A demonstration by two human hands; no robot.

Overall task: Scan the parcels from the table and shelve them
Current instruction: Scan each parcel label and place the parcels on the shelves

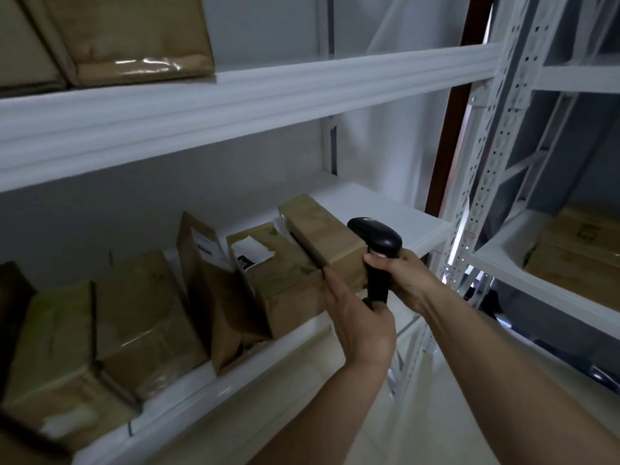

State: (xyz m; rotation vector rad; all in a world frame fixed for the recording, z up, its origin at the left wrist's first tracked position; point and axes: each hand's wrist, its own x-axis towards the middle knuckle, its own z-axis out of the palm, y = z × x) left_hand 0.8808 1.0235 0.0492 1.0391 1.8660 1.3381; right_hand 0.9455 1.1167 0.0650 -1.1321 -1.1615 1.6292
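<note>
Both hands work at the middle shelf (214,380): the left hand (355,323) presses flat fingers against the end of a brown parcel (322,236), while the right hand (407,275) grips a black scanner (375,243). The parcel lies at the right of a row of boxes. Pushing it squarely back until it sits flush would serve best. White labels (251,250) show; their print is unreadable.

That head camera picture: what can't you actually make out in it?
- Labels on the shelved parcels: head view, too blurred to read.
- Front of the parcel being placed: hidden by the left hand, scanner and right hand.
- Table: outside the frame.
- Upper-shelf parcels: cut off by the top edge.
</note>
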